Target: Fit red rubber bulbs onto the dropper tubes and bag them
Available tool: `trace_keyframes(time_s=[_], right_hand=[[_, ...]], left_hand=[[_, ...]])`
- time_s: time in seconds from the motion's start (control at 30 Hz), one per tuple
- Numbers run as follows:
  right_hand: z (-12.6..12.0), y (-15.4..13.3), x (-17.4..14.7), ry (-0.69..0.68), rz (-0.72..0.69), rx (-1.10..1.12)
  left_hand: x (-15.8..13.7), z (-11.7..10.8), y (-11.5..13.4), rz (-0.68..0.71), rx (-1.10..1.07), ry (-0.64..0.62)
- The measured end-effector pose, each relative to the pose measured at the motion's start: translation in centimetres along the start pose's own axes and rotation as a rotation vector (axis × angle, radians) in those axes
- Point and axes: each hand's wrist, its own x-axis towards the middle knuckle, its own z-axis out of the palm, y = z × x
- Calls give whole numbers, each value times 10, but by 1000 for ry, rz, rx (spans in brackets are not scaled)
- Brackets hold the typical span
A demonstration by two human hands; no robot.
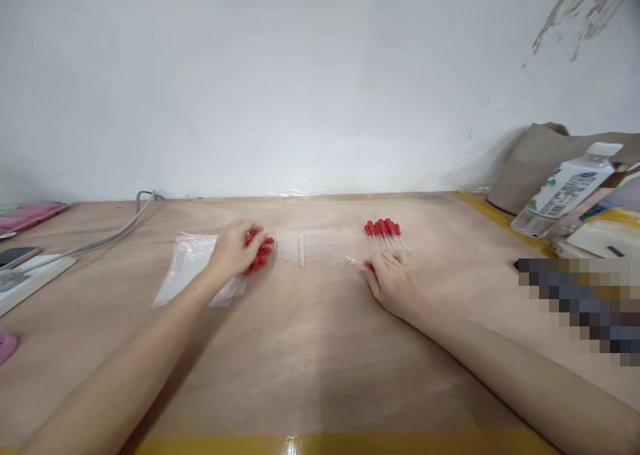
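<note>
My left hand (240,248) is curled down over a small pile of red rubber bulbs (263,250), its fingers closing around one of them; the fingertips are partly hidden. A clear thin dropper tube (354,261) is pinched in my right hand (393,278) and points left. Just beyond that hand lies a bunch of droppers (384,232), clear stems with red bulbs at the far end. Between the hands, a row of bare clear tubes (320,247) lies side by side on the brown-covered table (300,348).
Clear plastic bags (187,265) lie under and beside my left forearm. A grey cable (120,232) runs to a white power strip (40,278) and a phone (19,256) at left. On the right stand a bottle (565,192) and a grey-beige bag (525,165). A white wall (300,88) rises behind.
</note>
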Motion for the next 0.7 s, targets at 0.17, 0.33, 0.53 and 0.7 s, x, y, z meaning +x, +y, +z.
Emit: trace_keyframes(time_s=[0.17, 0.33, 0.53, 0.7], right_hand=[[-1, 1, -8, 75, -56, 113], [0, 2, -5, 47, -52, 135], [-1, 1, -4, 21, -49, 145], [-1, 0, -4, -5, -58, 138]], left_hand=[[47, -20, -37, 84, 399, -227], [71, -13, -46, 135, 328, -515], [82, -7, -44, 79, 389, -608], [83, -13, -47, 34, 252, -531]])
